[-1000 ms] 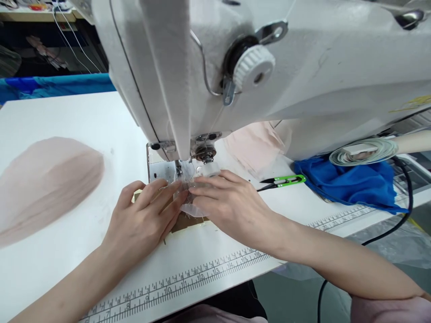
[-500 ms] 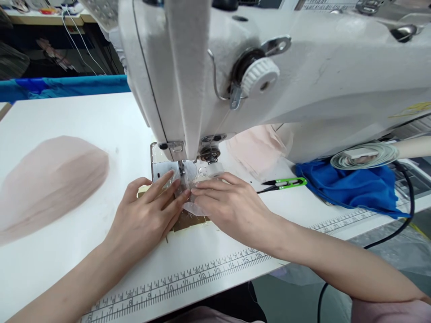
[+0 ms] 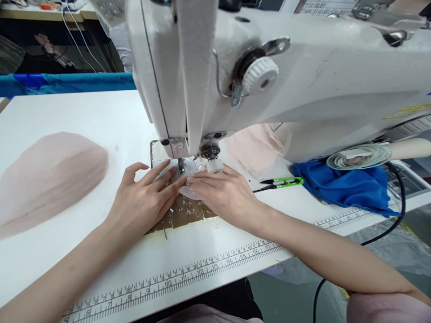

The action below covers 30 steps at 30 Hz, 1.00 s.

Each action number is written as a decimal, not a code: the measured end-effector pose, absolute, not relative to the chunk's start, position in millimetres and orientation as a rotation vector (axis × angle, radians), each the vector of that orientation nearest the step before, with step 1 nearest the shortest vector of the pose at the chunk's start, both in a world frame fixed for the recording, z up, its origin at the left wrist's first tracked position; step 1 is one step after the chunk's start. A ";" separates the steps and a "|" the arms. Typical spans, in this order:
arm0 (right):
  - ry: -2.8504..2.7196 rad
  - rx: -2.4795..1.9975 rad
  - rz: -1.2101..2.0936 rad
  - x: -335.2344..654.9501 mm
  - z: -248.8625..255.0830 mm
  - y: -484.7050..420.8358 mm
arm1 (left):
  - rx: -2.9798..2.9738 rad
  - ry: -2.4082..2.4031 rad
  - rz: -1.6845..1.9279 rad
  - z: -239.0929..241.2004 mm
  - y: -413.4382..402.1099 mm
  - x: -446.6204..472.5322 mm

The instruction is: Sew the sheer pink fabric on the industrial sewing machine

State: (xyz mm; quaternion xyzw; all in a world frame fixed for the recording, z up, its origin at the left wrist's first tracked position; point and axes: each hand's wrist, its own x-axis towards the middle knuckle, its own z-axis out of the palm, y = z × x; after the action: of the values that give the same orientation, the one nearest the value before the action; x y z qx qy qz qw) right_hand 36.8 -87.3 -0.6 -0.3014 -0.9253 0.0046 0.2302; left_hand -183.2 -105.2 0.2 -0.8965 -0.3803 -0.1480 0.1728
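A small piece of sheer whitish fabric (image 3: 189,193) lies under the needle area of a white sewing machine (image 3: 313,67). My left hand (image 3: 139,197) rests beside the presser foot (image 3: 181,167), its fingers stretched and apart, the tips on the fabric's left part. From the right, my right hand (image 3: 229,193) has its fingers together on the fabric's near edge, close to my left fingertips. The thumb of that hand is hidden, and so is much of the fabric. Below the hands shows a brown taped patch (image 3: 188,213) on the table.
A sheer pink fabric piece (image 3: 57,175) lies at left. Folded pink fabric (image 3: 254,146) sits under the machine arm. Green thread snips (image 3: 286,181), blue cloth (image 3: 346,186) and a rolled tape (image 3: 358,155) are at right. A ruler strip (image 3: 182,280) runs along the front edge.
Both hands have moved slightly away from me, toward the needle, with the fabric. More of the brown patch shows in front of them. The camera view has shifted a little.
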 end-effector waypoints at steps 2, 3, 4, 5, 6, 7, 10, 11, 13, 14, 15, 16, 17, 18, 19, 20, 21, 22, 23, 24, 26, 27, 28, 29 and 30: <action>-2.552 -0.834 0.009 37.5 -1.1 -86.2 | -2.530 -1.086 -0.409 -0.6 -106.1 -183.2; -2.558 -0.837 0.002 38.0 -1.4 -86.1 | -2.526 -1.091 -0.410 -0.4 -107.9 -182.5; -2.564 -0.837 -0.010 38.4 -1.7 -86.2 | -2.523 -1.092 -0.419 0.2 -110.4 -181.6; -2.569 -0.835 -0.025 38.8 -2.2 -86.5 | -2.520 -1.088 -0.431 1.0 -113.4 -180.3; -2.576 -0.826 -0.043 39.2 -2.8 -86.9 | -2.518 -1.081 -0.443 2.1 -116.7 -179.0; -2.579 -0.814 -0.064 39.5 -3.4 -87.5 | -2.516 -1.075 -0.449 3.2 -119.8 -177.8; -2.591 -0.776 -0.129 40.2 -5.2 -89.1 | -2.512 -1.057 -0.458 6.2 -126.0 -175.5; -2.593 -0.772 -0.149 40.4 -5.6 -89.4 | -2.510 -1.053 -0.467 6.8 -126.5 -175.3; -2.592 -0.775 -0.180 40.7 -6.0 -89.7 | -2.511 -1.046 -0.487 7.2 -126.0 -175.5; -2.588 -0.774 -0.191 40.8 -6.1 -89.7 | -2.513 -1.044 -0.491 7.1 -125.4 -175.7; -2.585 -0.771 -0.200 40.9 -6.0 -89.6 | -2.515 -1.045 -0.494 6.9 -124.7 -175.9; -2.582 -0.765 -0.208 40.9 -5.9 -89.5 | -2.519 -1.045 -0.495 6.5 -124.1 -176.2; -2.581 -0.761 -0.213 40.9 -5.8 -89.3 | -2.520 -1.044 -0.500 6.2 -123.7 -176.3; -2.583 -0.759 -0.216 40.8 -5.6 -89.1 | -2.522 -1.048 -0.504 5.8 -123.5 -176.5; -2.587 -0.757 -0.214 40.8 -5.5 -88.9 | -2.522 -1.050 -0.509 5.5 -123.3 -176.6; -2.593 -0.756 -0.207 40.6 -5.4 -88.6 | -2.523 -1.055 -0.512 5.2 -123.2 -176.7; -2.596 -0.758 -0.198 40.5 -5.3 -88.4 | -2.526 -1.063 -0.514 5.0 -123.1 -176.9; -2.597 -0.763 -0.189 40.3 -5.4 -88.3 | -2.530 -1.072 -0.515 4.7 -123.0 -177.1; -2.595 -0.768 -0.182 40.2 -5.6 -88.1 | -2.535 -1.081 -0.515 4.5 -122.8 -177.4; -2.590 -0.774 -0.180 40.0 -5.9 -88.0 | -2.541 -1.087 -0.516 4.3 -122.5 -177.7; -2.577 -0.780 -0.185 39.7 -6.6 -87.8 | -2.546 -1.094 -0.525 3.8 -121.6 -178.4; -2.575 -0.780 -0.186 39.5 -6.8 -87.7 | -2.550 -1.091 -0.528 3.5 -121.0 -178.7; -2.576 -0.779 -0.184 39.4 -6.9 -87.6 | -2.552 -1.089 -0.528 3.2 -120.5 -179.1; -2.578 -0.781 -0.179 39.3 -6.8 -87.5 | -2.553 -1.087 -0.528 3.0 -119.8 -179.4; -2.581 -0.786 -0.172 39.1 -6.5 -87.3 | -2.554 -1.088 -0.524 2.9 -119.2 -179.7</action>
State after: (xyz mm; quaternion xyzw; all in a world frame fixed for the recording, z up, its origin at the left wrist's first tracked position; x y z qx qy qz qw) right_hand 39.1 -87.3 -6.5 -0.2837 -0.9319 -0.0620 0.2172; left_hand -179.7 -119.2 2.9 -0.8927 -0.3802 -0.1833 0.1578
